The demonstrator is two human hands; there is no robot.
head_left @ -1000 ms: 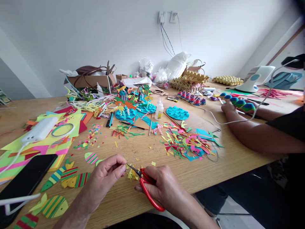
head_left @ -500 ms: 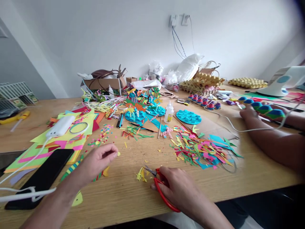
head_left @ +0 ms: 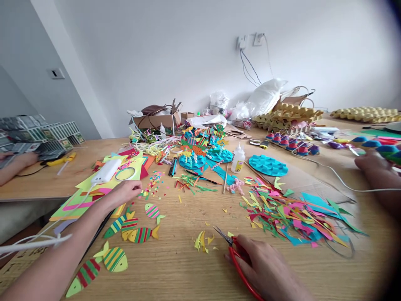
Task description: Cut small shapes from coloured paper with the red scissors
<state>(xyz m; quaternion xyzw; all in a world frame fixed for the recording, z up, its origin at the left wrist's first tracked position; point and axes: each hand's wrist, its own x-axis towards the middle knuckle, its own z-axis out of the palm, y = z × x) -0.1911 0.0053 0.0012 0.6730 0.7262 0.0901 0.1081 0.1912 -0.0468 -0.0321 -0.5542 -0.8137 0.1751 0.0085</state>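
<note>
My right hand (head_left: 271,271) rests on the wooden table (head_left: 175,267) near the front edge, closed around red-handled scissors (head_left: 235,256) whose blades point left at a few yellow paper snippets (head_left: 202,241). My left hand (head_left: 124,192) is stretched out to the left, fingers curled together, beside the stack of coloured paper sheets (head_left: 90,192) and a scatter of confetti (head_left: 152,184). What its fingertips hold, if anything, I cannot make out. Striped paper fish (head_left: 139,234) lie between my arms, with one more fish (head_left: 114,259) nearer me.
A heap of coloured paper scraps (head_left: 291,209) lies to the right. Behind it are a glue bottle (head_left: 238,159), a blue disc (head_left: 267,165) and egg cartons (head_left: 288,113). A white power bank (head_left: 106,171) sits on the sheets. A co-worker's hand (head_left: 374,165) is at right, another person's hand (head_left: 17,161) at far left.
My left hand left the scissors' tip and reached out left to the paper stack. The right hand stayed with the scissors. My view swung left.
</note>
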